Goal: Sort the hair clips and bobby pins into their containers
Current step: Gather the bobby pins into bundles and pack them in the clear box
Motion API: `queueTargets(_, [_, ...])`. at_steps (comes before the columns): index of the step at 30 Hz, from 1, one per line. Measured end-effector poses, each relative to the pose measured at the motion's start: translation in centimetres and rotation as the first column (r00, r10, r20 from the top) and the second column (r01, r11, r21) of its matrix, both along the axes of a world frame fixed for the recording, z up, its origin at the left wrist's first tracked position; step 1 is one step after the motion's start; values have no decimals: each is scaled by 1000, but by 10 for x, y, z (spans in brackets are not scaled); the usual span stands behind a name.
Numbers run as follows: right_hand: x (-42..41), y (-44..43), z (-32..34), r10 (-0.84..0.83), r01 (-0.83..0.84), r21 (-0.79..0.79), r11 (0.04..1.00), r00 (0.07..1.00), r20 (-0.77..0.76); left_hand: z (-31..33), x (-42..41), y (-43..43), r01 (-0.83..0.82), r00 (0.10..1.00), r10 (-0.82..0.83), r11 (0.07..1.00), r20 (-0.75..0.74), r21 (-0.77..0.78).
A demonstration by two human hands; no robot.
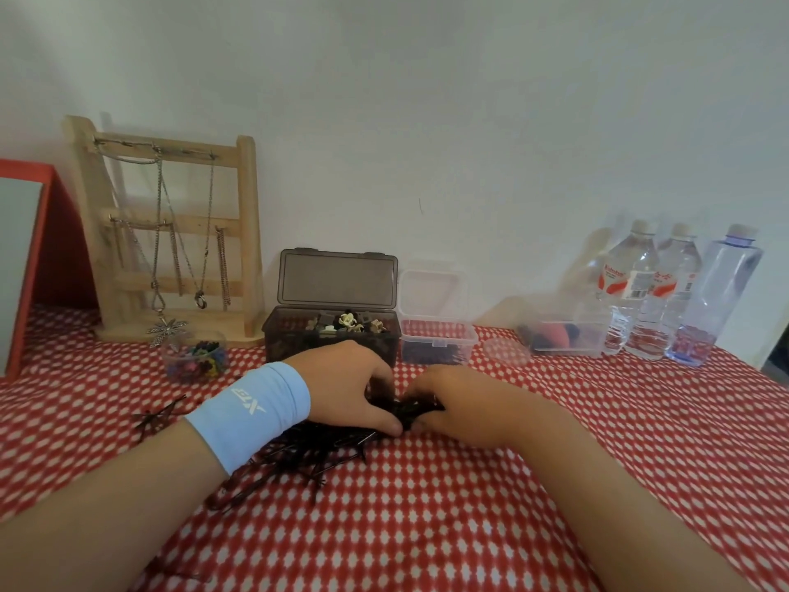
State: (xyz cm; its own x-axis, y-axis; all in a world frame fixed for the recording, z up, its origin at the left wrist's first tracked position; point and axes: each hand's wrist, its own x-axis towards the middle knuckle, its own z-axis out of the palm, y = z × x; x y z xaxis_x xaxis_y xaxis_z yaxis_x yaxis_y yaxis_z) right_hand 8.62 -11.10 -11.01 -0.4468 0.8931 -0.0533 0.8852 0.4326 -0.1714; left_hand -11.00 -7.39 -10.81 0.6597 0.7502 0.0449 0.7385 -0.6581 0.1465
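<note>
Left forearm [106, 506] nearest; wristband [252, 410] reads "XTEP". Left hand [346, 386] and right hand [457, 405] both grip bobby pins [324, 446]. Bench [469, 527] open near right; dark box [333, 335] just beyond.

Both forearms reach forward from the bottom corners and converge at the middle. The left hand [346, 384] and right hand [463, 405] lie palm down with fingers curled and thumb tips nearly touching, gripping a bunch of pins [405, 410] between them. A pale blue band [252, 410] wraps the left wrist.
</note>
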Motion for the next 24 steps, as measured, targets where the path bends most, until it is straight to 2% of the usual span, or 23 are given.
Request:
queueTargets(8, [-9,-2,-2,60,-67,79,995,995,86,-1,2,1,-30,998,31,999,-47,31])
queueTargets(14, [-1,2,3,-38,32,52,998,992,122,6,-9,6,-56,996,52,997,-71,-58])
queueTargets(18, [15,-2,5,-93,94,9,996,995,-42,7,-13,8,-74,997,70,991,-40,-112])
queueTargets(21, [22,-4,6,-114,112,-18,993,981,-160,8,-15,8,-59,998,57,993,-25,-102])
queueTargets(24, [22,-4,6,-127,112,-77,991,964,-234,9,-15,9,-41,998,45,997,54,-72])
